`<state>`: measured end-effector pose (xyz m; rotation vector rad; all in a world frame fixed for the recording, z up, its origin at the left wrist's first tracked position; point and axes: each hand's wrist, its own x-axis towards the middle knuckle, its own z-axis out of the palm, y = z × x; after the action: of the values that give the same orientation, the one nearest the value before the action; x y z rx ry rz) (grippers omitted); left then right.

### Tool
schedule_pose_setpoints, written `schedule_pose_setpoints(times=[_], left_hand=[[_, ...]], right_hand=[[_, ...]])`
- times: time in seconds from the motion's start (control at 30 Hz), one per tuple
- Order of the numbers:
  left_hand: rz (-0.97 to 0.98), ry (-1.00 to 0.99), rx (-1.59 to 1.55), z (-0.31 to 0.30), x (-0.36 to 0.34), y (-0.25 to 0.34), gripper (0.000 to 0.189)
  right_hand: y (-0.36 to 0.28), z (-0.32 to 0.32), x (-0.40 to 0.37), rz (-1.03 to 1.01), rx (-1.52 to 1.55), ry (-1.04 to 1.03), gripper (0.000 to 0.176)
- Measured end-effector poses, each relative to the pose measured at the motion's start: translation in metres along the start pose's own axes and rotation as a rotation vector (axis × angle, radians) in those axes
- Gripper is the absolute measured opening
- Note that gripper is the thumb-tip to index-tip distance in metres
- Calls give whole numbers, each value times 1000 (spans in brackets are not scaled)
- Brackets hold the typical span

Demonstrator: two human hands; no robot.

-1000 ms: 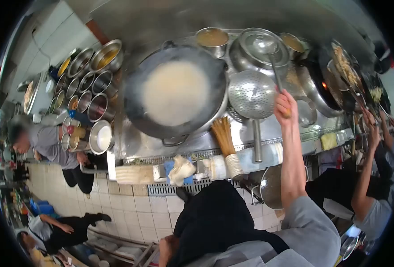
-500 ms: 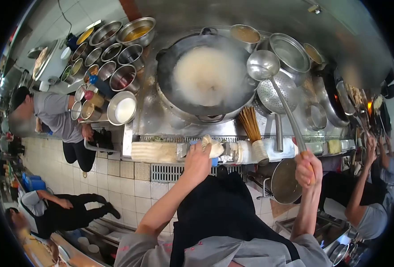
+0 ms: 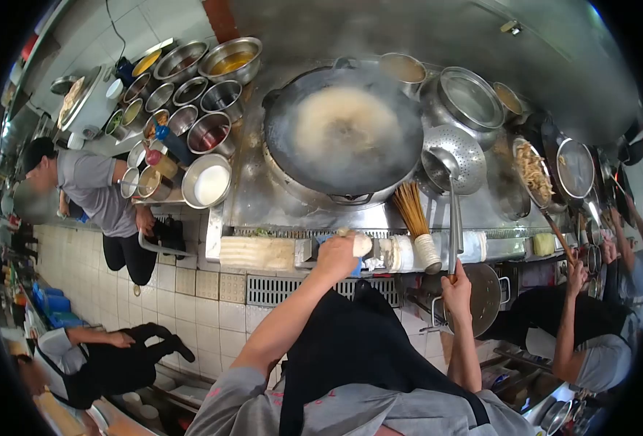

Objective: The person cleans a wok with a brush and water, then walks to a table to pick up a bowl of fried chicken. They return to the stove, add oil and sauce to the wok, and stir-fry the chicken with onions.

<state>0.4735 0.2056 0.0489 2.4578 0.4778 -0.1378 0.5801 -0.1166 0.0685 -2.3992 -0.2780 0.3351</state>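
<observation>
My left hand (image 3: 337, 256) is closed on a whitish cloth (image 3: 362, 245) at the stove's front edge. Lower right, my right hand (image 3: 457, 289) grips the wooden-ended handle of a steel ladle (image 3: 442, 163). The ladle's bowl lies over a perforated strainer (image 3: 466, 161), whose own handle runs beside it. Steam rises from the large black wok (image 3: 281, 138), which holds pale, cloudy liquid (image 3: 347, 120). Between my hands, a bamboo brush (image 3: 412, 211) leans on the front edge.
Metal bowls of sauces crowd the left, with a bowl of white contents (image 3: 211, 185) nearest. A large pot (image 3: 481, 298) stands below the right edge. Two people are at the left; at the right, a co-worker's hand (image 3: 575, 277) holds a pan of food (image 3: 533, 173).
My right hand has moved left and down, bringing the ladle onto the strainer. My left hand stays on the cloth. At the right, the pan of food has come into clear view.
</observation>
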Motion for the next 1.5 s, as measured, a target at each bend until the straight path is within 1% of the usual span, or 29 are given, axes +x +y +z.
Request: schedule_pose_setpoints(times=[0.07,0.1,0.13,0.17,0.2,0.23,0.27,0.33,0.37,0.4,0.43,0.5,0.6,0.63,0.67,0.7,0.77,0.8,0.83,0.93,1.0,1.1,1.17,1.23,1.27,1.33,1.43,1.47,1.5], left_hand=[[-6,93,-198,-25,-18,6,49],[-83,40,-561,-28,-22,-1,52],[-157,-32,-919,-31,-29,-9,54],[-159,-41,-1172,-31,-41,-19,54],[-298,-54,-1365,-24,-54,-38,53],[-332,-141,-1514,-22,-67,-57,51],[-388,-254,-1801,-26,-79,-65,51],[-374,-168,-2044,-21,-105,-89,56],[-300,-188,-2093,-27,-118,-85,61],[-269,-305,-2188,-39,-133,-75,66],[-360,-207,-2213,-43,-150,-73,67],[-561,15,-2170,-44,-177,-78,68],[-842,352,-1949,-41,-216,-85,66],[-932,460,-1867,-37,-227,-92,66],[-885,268,-2055,-37,-236,-110,52],[-741,276,-2082,-31,-237,-108,56],[-464,376,-2097,-18,-240,-101,66],[-428,425,-2064,-25,-242,-86,66],[-390,479,-2029,-33,-239,-71,66],[-447,614,-2019,-39,-255,-72,62],[-432,641,-1986,-39,-265,-71,61],[-473,742,-1855,-33,-289,-71,59],[-529,781,-1924,-13,-310,-85,60],[-573,821,-2008,7,-325,-99,61],[-640,854,-2043,4,-325,-95,59],[-577,813,-2089,-3,-322,-90,58],[-564,761,-2099,-4,-316,-92,57],[-566,751,-2093,-4,-310,-95,56],[-557,745,-2081,-6,-308,-95,56]], right_hand=[[-5,-2,9,-220,-278,189,49],[-11,-1,15,-321,-417,284,49],[-54,-7,12,-180,-254,194,49],[-76,-5,18,-157,-255,126,51],[-95,0,20,-7,-273,18,55],[-74,19,40,74,-385,-201,60],[-74,26,42,-26,-408,-182,64],[-63,31,49,7,-264,-165,68],[-22,57,62,-1,172,-74,68],[-62,21,38,327,631,-233,69],[-75,7,18,376,740,-215,67],[-92,2,-12,184,747,-87,68],[-145,-34,3,-94,669,-93,68],[-153,-33,25,-299,481,-58,64],[-174,-37,39,-407,259,-26,59],[-198,-37,51,-516,43,-7,55],[-239,-13,76,-560,-160,-246,47],[-264,12,87,-504,-293,-327,38],[-271,50,107,-560,-381,-328,32],[-310,141,175,-566,-373,-120,24],[-320,191,220,-500,-219,78,39],[-328,218,214,-430,-60,96,43],[-328,192,178,-550,-222,-54,43],[-317,182,184,-623,-341,-17,40],[-317,183,206,-563,-292,19,41],[-334,187,245,-402,-190,138,36],[-329,198,200,-529,-200,108,38],[-320,190,175,-656,-154,41,40],[-317,178,153,-664,-222,-53,41]])
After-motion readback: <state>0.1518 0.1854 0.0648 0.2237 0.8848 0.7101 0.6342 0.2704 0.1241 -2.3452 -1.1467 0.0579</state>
